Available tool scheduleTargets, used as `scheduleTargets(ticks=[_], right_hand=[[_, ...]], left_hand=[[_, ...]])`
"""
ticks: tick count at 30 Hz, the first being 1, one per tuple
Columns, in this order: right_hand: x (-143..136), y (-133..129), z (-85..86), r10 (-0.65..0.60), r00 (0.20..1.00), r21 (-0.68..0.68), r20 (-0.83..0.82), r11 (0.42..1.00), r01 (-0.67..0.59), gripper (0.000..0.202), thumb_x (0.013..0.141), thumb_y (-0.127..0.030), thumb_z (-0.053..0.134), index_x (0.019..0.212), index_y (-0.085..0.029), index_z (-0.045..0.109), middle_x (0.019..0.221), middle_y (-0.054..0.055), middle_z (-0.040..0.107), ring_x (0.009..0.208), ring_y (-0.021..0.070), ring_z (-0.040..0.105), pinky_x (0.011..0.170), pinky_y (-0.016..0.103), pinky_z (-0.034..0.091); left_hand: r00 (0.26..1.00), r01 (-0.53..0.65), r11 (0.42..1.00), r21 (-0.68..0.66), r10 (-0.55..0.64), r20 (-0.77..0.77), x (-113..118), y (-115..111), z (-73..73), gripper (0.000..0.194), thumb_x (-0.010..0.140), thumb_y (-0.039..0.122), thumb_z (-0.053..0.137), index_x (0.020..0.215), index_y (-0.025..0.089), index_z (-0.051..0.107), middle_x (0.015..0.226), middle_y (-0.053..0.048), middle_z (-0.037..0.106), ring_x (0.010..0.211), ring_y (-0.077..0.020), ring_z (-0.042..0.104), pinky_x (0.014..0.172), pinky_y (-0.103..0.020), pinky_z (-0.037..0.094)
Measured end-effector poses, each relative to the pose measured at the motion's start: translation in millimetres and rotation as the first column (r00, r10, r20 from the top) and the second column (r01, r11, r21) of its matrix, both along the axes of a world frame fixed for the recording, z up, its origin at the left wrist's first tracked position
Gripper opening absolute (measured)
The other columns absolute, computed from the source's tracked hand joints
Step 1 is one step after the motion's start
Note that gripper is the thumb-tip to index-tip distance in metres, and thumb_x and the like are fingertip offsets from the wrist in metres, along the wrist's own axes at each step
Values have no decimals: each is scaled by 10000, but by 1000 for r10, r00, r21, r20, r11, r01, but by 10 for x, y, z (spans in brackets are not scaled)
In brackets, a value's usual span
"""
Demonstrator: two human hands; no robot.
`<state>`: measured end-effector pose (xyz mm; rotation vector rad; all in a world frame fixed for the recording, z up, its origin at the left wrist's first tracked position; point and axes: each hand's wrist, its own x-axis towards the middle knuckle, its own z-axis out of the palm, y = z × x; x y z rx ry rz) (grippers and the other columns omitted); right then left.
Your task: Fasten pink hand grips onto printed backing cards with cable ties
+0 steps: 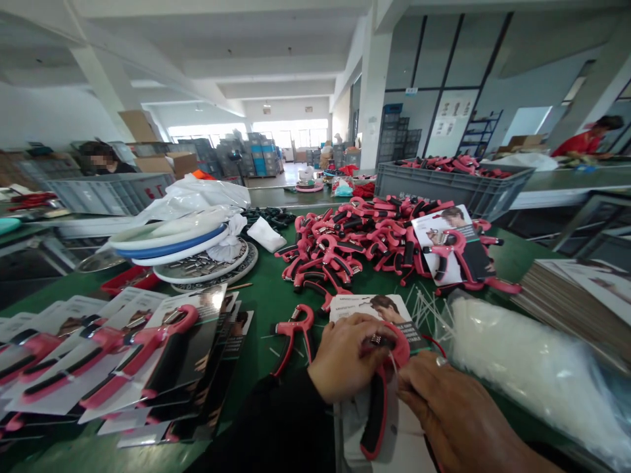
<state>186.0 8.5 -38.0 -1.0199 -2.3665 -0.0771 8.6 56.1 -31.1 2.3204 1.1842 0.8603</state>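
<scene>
My left hand [348,358] is closed around the top of a pink and black hand grip strengthener [377,410], near its spring. The strengthener lies on a printed backing card [352,305] in front of me. At its right side my right hand [453,401] is closed in a pinch, with a thin white cable tie [393,361] running to the fingertips. More white cable ties [426,309] lie loose just beyond. Another hand grip strengthener [294,335] rests on the table left of the card. My fingers hide part of the spring and the tie.
A heap of hand grip strengtheners [345,240] covers the table ahead. Carded strengtheners [142,355] overlap at left. A carded one [451,246], a plastic bag [532,361] and stacked cards [576,295] are at right. Behind stands a grey crate [444,187]. Two people sit farther off.
</scene>
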Motion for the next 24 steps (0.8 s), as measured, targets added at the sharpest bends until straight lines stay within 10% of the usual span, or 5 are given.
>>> scheduleTargets(ticks=[11, 24], right_hand=[[68, 3, -26, -46, 995, 78, -84, 996, 53, 156, 868, -104, 406, 793, -216, 485, 687, 20, 552, 647, 167, 506, 592, 285, 387], [100, -6, 138, 4, 974, -140, -228, 989, -37, 176, 922, -198, 380, 754, -239, 417, 642, -6, 522, 543, 125, 511, 490, 230, 437]], left_hand=[[981, 194, 971, 139, -196, 1, -49, -41, 98, 95, 757, 334, 659, 815, 304, 727, 1247, 5, 573, 1162, -242, 465, 1007, -423, 297], [991, 32, 992, 119, -16, -134, -75, 108, 83, 141, 687, 287, 651, 803, 334, 716, 1228, 22, 585, 1150, -310, 443, 980, -586, 212]])
